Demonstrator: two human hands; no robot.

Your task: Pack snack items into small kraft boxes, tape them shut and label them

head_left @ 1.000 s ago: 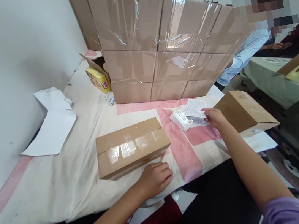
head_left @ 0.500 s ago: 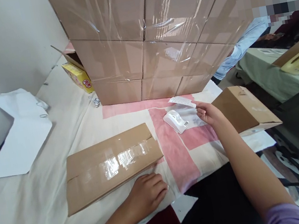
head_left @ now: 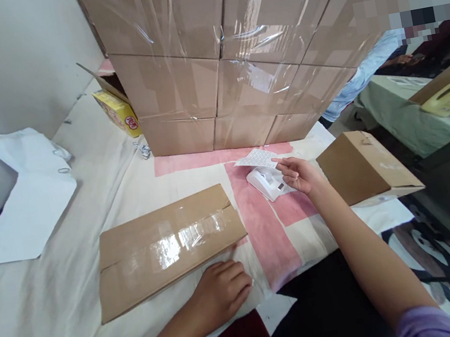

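Note:
A small sheet of printed paper (head_left: 256,158) is pinched in the fingers of my right hand (head_left: 297,173), held out above a white tape dispenser (head_left: 266,183) that it partly covers. My left hand (head_left: 224,290) rests on the cloth by the bed's near edge, fingers curled together; what lies under them, if anything, is hidden. Just beyond it, a flat brown cardboard box (head_left: 169,248) lies on its broad side, with shiny clear tape across its top.
A tall stack of taped cardboard boxes (head_left: 172,90) stands behind. Left of it is a yellow box (head_left: 117,113); farther left, white paper (head_left: 34,196). An opened carton (head_left: 369,160) sits at right. Past the stack is another person's sleeve (head_left: 360,75).
My right hand has moved left with the paper, which now tilts flatter and covers part of the tape dispenser. My left hand stays where it was.

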